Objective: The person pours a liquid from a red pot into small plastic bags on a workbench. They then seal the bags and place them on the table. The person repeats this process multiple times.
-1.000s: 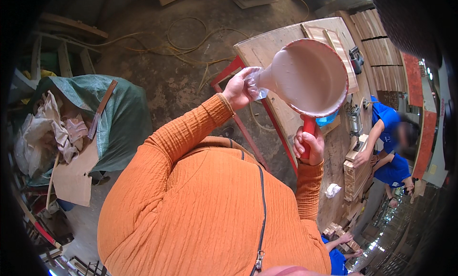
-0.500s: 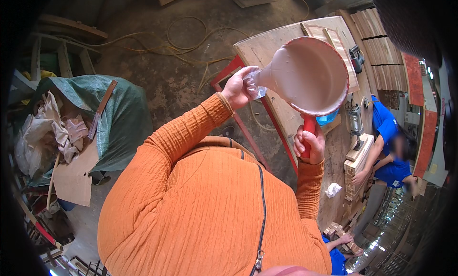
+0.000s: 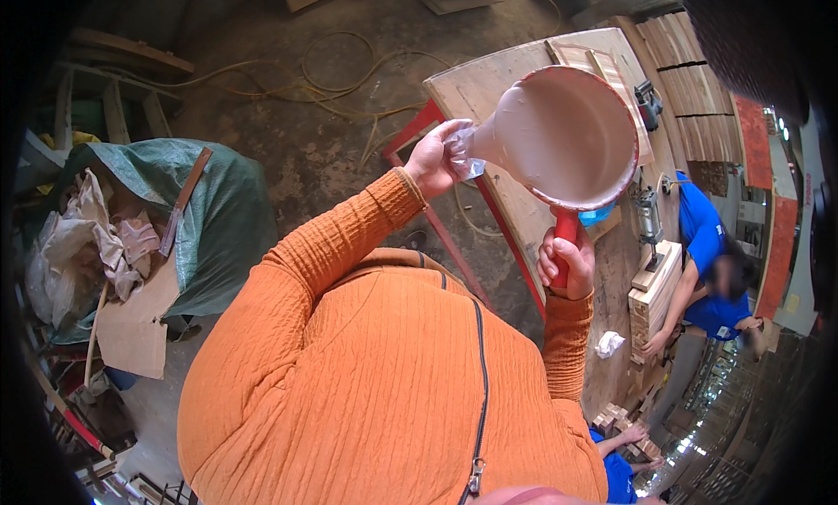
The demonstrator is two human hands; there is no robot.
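Note:
My right hand (image 3: pixel 573 266) is wrapped round the red handle (image 3: pixel 566 234) of a round, dipper-like pot (image 3: pixel 621 112). Thick beige-pink liquid (image 3: pixel 552 147) fills much of the tilted pot and reaches its left lip in a broad tongue. At that lip, my left hand (image 3: pixel 431 163) grips a piece of crumpled clear plastic (image 3: pixel 467 167), with fingers closed on it. The plastic meets the narrow end of the liquid; whether it is a bag or a bottle, I cannot tell. A bit of something blue (image 3: pixel 597 215) shows beneath the pot.
Under the pot lies a wooden table (image 3: pixel 471 86) with a red edge. A co-worker (image 3: pixel 703 221) in blue stands right, beside clamped wood blocks (image 3: pixel 656 300). White crumpled paper (image 3: pixel 609 344) lies nearby. Left, a green tarp (image 3: pixel 227 204) holds scraps; a hose (image 3: pixel 332 90) crosses the floor.
My hands and the pot stay almost where they were, the pot still tilted. At the right, the co-worker's hand has slid a little lower along the wood blocks.

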